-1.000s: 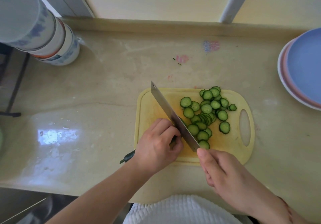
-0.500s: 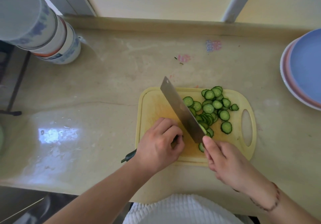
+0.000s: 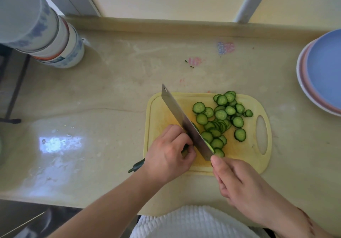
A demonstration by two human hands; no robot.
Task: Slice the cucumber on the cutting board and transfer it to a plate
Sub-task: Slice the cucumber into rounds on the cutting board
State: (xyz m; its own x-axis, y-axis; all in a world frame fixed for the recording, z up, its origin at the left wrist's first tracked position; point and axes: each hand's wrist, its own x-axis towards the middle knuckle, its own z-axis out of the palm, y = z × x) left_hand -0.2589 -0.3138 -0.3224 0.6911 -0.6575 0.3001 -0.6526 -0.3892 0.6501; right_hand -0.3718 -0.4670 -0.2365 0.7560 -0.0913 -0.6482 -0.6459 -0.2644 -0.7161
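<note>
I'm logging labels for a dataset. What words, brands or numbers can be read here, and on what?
None can be read.
Pink and blue marks on the countertop: too blurred to read.
Blue patterns on the stacked bowls: decoration, no legible text.
Cleaver: no readable brand.

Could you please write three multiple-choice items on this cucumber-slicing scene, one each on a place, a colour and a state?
1. Where do the cut slices lie?
A. on the blue plate
B. on the cutting board, right of the blade
C. on the bare counter

2. What colour is the cutting board?
A. yellow
B. white
C. green

3. What is the left hand doing?
A. resting flat on the counter
B. lifting a plate
C. holding the cucumber with curled fingers

Answers:
1 B: the slices sit on the cutting board beside the knife.
2 A: its surface is pale yellow.
3 C: the left hand curls over the cucumber, while the right hand grips the knife.
</note>
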